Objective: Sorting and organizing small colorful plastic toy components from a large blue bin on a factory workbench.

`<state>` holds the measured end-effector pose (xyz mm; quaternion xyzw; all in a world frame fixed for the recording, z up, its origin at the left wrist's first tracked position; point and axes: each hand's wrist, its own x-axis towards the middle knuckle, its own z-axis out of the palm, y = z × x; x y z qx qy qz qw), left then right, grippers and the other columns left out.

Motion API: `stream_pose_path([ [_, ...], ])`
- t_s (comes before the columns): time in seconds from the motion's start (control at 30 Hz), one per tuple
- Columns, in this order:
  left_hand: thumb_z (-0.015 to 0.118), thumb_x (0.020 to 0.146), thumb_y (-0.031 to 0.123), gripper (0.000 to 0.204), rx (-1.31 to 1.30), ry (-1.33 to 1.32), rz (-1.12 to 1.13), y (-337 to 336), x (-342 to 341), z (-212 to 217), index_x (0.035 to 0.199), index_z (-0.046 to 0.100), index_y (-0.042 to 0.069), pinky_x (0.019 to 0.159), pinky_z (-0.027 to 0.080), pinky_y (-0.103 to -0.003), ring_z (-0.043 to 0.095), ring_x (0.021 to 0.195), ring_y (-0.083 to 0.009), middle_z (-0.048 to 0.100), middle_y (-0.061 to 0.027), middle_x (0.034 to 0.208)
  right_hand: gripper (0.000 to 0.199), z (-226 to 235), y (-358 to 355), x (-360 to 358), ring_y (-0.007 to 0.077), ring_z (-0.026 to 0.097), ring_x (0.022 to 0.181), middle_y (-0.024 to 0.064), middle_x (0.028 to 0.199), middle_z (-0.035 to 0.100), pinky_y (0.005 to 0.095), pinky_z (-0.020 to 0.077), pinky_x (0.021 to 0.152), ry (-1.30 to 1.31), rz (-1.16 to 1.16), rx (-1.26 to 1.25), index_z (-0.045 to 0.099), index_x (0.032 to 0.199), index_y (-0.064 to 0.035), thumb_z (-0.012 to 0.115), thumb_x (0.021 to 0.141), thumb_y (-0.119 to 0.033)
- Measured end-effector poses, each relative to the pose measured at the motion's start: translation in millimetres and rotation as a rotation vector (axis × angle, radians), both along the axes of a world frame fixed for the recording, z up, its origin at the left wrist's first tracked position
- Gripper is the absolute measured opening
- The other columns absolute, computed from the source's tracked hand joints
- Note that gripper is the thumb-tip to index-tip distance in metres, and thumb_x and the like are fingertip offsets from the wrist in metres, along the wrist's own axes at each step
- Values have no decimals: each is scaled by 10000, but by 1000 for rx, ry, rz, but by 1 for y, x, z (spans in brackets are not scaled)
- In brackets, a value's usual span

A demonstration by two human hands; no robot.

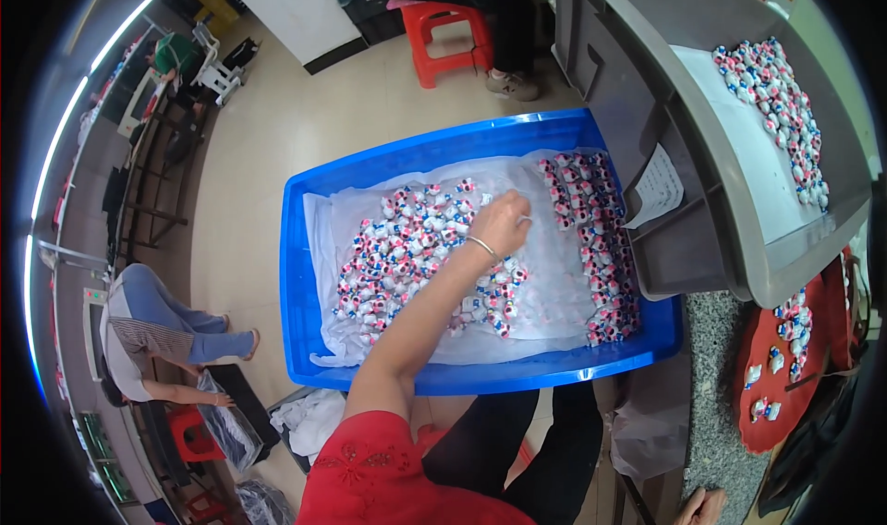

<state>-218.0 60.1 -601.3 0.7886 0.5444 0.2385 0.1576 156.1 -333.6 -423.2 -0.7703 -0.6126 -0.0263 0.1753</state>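
My left hand [504, 225] reaches into a blue plastic tub [443, 377], with a bangle on its wrist. Its fingers are curled closed; whatever they hold is hidden. Just left of it lies a loose heap of small white, pink and blue figurines [397, 248] on a white sheet [554, 280]. Along the tub's right side, more figurines [605, 266] sit in tight rows. At the bottom edge, beside a speckled stone counter [716, 414], only part of my right hand [702, 506] shows; the frame cuts it off and its grip cannot be made out.
A grey bin [661, 91] with figurines [781, 109] on white lining stands close on the right. Several figurines lie on a red mat [776, 377] on the counter. A red stool [443, 35] and a person's shoe [513, 85] are beyond the tub. Another person [176, 326] bends at left.
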Motion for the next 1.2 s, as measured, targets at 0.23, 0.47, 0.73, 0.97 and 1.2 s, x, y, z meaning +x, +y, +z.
stream_pose_path([
  [0.23,606,758,215,259,-324,466,127,2,-24,17,977,628,78,818,502,-421,596,947,-331,622,-173,1030,314,1,-3,-4,343,410,582,164,595,401,435,332,562,-8,0,-6,453,614,-14,597,879,-104],
  [0.47,639,775,60,236,-264,-403,-95,-1,-7,1,1000,576,85,665,477,-311,563,672,-152,556,-54,792,299,5,10,1,337,411,545,153,584,410,441,334,532,-35,18,-27,462,620,-21,596,876,-98],
  [0.73,683,723,-1,279,-469,-482,-122,-11,55,-34,975,562,15,617,463,-276,537,661,-127,511,-29,743,301,-2,16,12,344,408,548,158,584,408,447,328,533,-45,17,-30,450,616,-22,596,870,-92],
  [0.97,658,715,0,260,-180,-290,-82,-8,77,-29,963,582,-5,663,485,-349,591,725,-272,540,-138,910,297,0,22,13,346,404,554,159,588,412,448,324,537,42,8,-24,444,612,-25,595,862,-79],
  [1.2,674,724,25,232,73,-273,-40,-14,68,-41,942,594,28,690,491,-388,599,790,-311,530,-140,906,275,2,7,6,344,419,575,168,604,424,438,339,543,-3,42,-12,471,639,-14,584,878,-88],
])
